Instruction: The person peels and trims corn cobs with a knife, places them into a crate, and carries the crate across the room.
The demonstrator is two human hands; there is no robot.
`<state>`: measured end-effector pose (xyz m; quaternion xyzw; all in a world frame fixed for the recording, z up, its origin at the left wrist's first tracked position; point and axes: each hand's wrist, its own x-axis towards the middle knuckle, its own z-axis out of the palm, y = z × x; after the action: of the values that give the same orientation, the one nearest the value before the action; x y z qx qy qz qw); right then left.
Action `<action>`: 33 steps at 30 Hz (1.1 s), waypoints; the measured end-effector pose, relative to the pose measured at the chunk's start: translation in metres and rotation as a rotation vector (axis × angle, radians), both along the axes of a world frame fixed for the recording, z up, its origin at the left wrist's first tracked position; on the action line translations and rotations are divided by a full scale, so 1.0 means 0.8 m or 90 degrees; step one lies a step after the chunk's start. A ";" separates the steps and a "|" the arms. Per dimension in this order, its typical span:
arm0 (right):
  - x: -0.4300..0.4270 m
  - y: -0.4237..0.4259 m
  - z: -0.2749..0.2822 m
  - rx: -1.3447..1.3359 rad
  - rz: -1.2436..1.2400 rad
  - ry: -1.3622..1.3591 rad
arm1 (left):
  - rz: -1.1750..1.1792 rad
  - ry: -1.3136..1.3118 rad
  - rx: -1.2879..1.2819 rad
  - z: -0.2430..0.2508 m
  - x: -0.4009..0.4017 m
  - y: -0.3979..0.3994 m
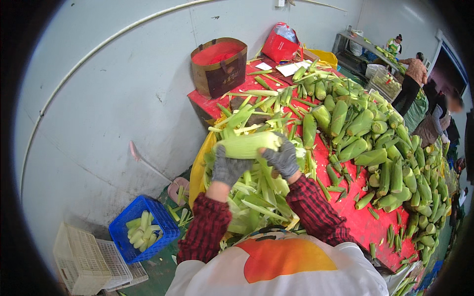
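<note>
A pale green ear of corn in its inner husk (246, 145) lies sideways between my hands, above a heap of stripped corn husks (259, 199). My left hand (229, 168), in a grey glove with bare fingertips, holds its left part from below. At its right end my right hand (282, 157), gloved the same way, grips the ear with thumb and fingers. To the right, a large pile of unhusked corn ears (370, 137) covers much of the red table (357, 185). Down at the left, peeled ears (142, 231) lie in a blue plastic crate (120, 236).
A brown bag (229, 76) and a red bag (279, 44) stand at the table's far end. White plastic crates (85, 259) sit on the floor at lower left, near a pink slipper (177, 189). Several people (413, 72) are at the upper right. A wall runs along the left.
</note>
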<state>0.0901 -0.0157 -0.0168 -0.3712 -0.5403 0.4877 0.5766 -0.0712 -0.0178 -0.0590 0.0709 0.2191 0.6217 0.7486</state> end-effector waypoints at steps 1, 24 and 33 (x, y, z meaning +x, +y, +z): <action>0.019 0.004 0.001 -0.084 -0.008 -0.067 | -0.002 0.000 -0.001 0.015 -0.002 -0.007; 0.046 -0.049 0.001 0.110 0.272 -0.960 | -0.179 1.065 0.510 -0.010 0.021 -0.056; 0.094 -0.007 -0.100 -0.063 0.117 -0.688 | -0.100 0.934 0.695 0.045 0.000 -0.101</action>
<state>0.1656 -0.0216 -0.0968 -0.5468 -0.7659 0.3012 0.1541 -0.0711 -0.0989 -0.0227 0.8062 0.3099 0.3853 0.3250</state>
